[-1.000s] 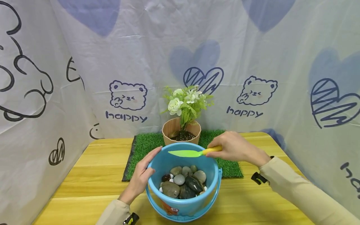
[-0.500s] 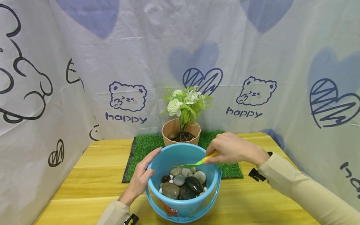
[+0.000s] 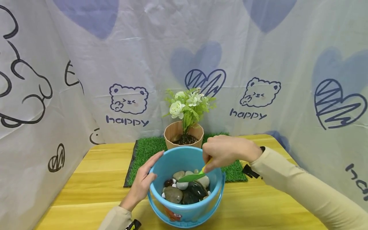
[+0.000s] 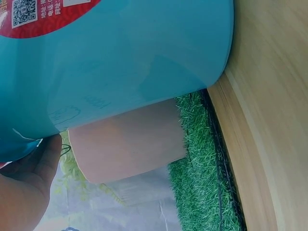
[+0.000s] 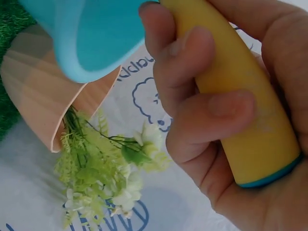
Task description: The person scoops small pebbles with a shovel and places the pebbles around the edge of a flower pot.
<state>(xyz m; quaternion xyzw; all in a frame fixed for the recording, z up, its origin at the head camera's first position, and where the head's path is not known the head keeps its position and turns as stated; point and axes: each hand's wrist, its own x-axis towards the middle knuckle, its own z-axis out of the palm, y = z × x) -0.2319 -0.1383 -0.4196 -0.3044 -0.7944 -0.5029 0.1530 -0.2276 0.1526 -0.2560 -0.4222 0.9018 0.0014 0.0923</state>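
A blue plastic bucket (image 3: 179, 159) stands on the table, stones (image 3: 173, 195) of several sizes inside it. At its left rim my left hand (image 3: 141, 182) holds on, fingers along the outer side and thumb over the edge. My right hand (image 3: 219, 151) grips the yellow handle (image 5: 240, 96) of a small toy trowel, fingers wrapped round it in the right wrist view. The green trowel blade (image 3: 189, 177) points left and down inside the bucket, overlapping the grey stones near the middle. The left wrist view shows the bucket's outer wall (image 4: 134, 62) and part of my left hand (image 4: 29, 192).
Behind the bucket, a tan flowerpot (image 3: 172, 135) with white flowers (image 3: 176, 108) stands on a green turf mat (image 3: 143, 150). The bucket's handle (image 3: 187, 223) hangs down in front. A printed cloth (image 3: 129, 57) encloses the back and sides of the wooden table (image 3: 95, 179).
My right hand has moved left and tipped the trowel down, bringing its blade from rim height to the stones. My left hand stays at the rim.
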